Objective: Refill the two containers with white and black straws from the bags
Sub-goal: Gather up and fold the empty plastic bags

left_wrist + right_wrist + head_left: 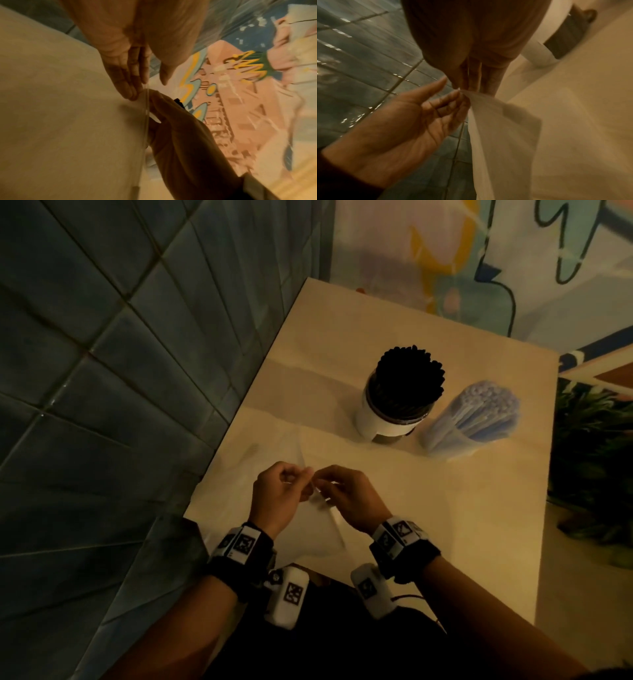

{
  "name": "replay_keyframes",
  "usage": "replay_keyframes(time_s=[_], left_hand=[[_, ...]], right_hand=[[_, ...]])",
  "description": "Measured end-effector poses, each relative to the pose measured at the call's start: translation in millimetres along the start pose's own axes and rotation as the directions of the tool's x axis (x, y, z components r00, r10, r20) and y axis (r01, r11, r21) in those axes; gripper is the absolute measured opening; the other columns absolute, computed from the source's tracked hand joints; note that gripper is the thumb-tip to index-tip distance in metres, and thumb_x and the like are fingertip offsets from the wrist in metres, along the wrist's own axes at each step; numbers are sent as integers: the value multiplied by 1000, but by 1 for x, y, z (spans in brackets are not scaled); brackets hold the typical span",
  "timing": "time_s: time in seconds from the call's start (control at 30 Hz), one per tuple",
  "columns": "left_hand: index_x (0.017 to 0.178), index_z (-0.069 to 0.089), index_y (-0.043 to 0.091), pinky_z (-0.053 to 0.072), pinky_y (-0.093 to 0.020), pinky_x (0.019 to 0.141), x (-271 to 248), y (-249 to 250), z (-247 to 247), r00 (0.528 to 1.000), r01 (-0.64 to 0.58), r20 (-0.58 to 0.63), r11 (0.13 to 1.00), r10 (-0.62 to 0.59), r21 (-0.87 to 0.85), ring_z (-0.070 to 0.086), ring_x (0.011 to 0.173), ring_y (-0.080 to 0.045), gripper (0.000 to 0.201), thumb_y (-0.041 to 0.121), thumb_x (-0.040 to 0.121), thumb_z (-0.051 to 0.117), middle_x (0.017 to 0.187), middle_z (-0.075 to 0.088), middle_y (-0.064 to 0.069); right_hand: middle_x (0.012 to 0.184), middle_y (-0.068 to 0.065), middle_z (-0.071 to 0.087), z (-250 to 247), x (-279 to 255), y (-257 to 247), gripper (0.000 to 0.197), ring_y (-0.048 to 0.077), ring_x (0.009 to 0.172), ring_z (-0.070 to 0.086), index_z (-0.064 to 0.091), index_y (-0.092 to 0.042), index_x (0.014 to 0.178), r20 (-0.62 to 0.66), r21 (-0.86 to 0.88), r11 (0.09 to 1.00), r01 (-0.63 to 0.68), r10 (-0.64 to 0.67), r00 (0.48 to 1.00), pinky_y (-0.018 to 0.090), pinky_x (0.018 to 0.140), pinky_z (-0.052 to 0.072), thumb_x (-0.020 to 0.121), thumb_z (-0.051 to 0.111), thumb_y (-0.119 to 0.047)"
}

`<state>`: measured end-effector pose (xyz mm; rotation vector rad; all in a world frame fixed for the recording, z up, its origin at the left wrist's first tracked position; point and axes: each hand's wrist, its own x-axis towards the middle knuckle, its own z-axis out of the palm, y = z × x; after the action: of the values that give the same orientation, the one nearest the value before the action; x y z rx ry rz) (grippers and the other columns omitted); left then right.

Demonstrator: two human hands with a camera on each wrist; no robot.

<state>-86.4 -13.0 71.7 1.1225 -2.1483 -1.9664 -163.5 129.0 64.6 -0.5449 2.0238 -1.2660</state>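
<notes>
A pale, cream-coloured table [428, 508] stands in the corner beside a tiled wall. On its far half stand two containers just beside each other: a white cup [387, 412] packed with upright black straws [409, 374], and to its right a clear container [459, 429] of pale straws [486, 405]. A thin transparent bag [274, 453] lies flat near the table's left edge.

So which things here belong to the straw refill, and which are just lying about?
Part of the job:
- black straws standing in their container
- white straws beside them
- clear plastic bag, pinched by the left hand and the right hand

Lying about:
- plant right of the table
- tiled wall
- mural
</notes>
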Motion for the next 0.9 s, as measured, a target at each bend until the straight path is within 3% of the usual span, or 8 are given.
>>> replay_keyframes(time_s=[0.2, 0.47, 0.53, 0.6, 0.67, 0.77, 0.83, 0.9], left_hand=[[90, 68, 3, 61, -34, 72, 0, -11, -1, 995, 98, -17, 991, -100, -95, 74, 75, -24, 8, 11, 90, 69, 84, 74, -14], [94, 69, 4, 60, -30, 69, -1, -6, -8, 998, 56, 9, 995, -55, -88, 74, 76, -24, 6, 2, 91, 64, 82, 74, -13], [90, 69, 5, 59, -31, 65, 1, -7, -14, 999, 21, -46, 998, -24, -59, 72, 72, -28, 5, 0, 88, 66, 77, 72, -14], [88, 68, 4, 58, -30, 62, 1, -7, -22, 996, -14, -93, 1000, 11, -24, 70, 68, -28, 6, -1, 86, 67, 74, 71, -13], [90, 67, 3, 58, -28, 61, -3, -3, -26, 995, -47, -84, 999, 48, 12, 71, 67, -24, 5, -1, 86, 68, 74, 71, -12], [91, 67, 4, 60, -29, 62, -15, 5, -23, 994, -106, -25, 993, 107, 60, 71, 68, -21, 4, 4, 88, 70, 75, 72, -9], [89, 68, 8, 60, -29, 62, -26, 10, -16, 986, -165, 28, 981, 163, 100, 71, 67, -16, 4, 7, 88, 71, 74, 72, -5], [89, 68, 9, 58, -26, 63, -38, 16, -9, 967, -248, 98, 960, 236, 130, 70, 66, -12, 4, 9, 87, 72, 74, 72, -1]], right_hand=[[95, -1, 74, 8, 2, 10, 10, 18, 77, 72, 75, -17, 99, -3, 36, 997, -70, 70, 998, 43, 75, 60, 93, 68, -15], [86, 8, 74, 5, 5, -1, 13, 21, 68, 73, 64, -6, 100, -48, 121, 983, -135, 142, 989, 35, 65, 62, 89, 71, -10], [85, 3, 70, 3, 7, 5, 10, 17, 62, 69, 60, -11, 93, -180, -7, 985, -174, 169, 969, 28, 59, 58, 89, 68, -7], [89, -2, 59, -4, 8, 8, 10, 11, 62, 58, 59, -14, 87, -323, -271, 948, -166, 72, 944, 18, 56, 46, 87, 65, -5], [86, -5, 56, -7, 9, 5, 8, 7, 65, 53, 63, -17, 86, -266, -418, 904, -92, -25, 964, 18, 58, 43, 88, 64, -9], [71, -7, 68, -1, 10, -6, 8, 8, 64, 64, 72, -22, 93, -64, -479, 873, -90, 67, 996, 29, 70, 56, 92, 64, -23], [67, -6, 67, 3, 16, -8, 15, 5, 61, 63, 73, -19, 101, -64, -472, 865, -171, 160, 985, 24, 69, 52, 93, 64, -28], [69, 0, 67, 3, 19, -15, 15, 5, 56, 59, 71, -11, 101, -64, -394, 891, -228, 221, 973, 15, 60, 46, 94, 61, -20]])
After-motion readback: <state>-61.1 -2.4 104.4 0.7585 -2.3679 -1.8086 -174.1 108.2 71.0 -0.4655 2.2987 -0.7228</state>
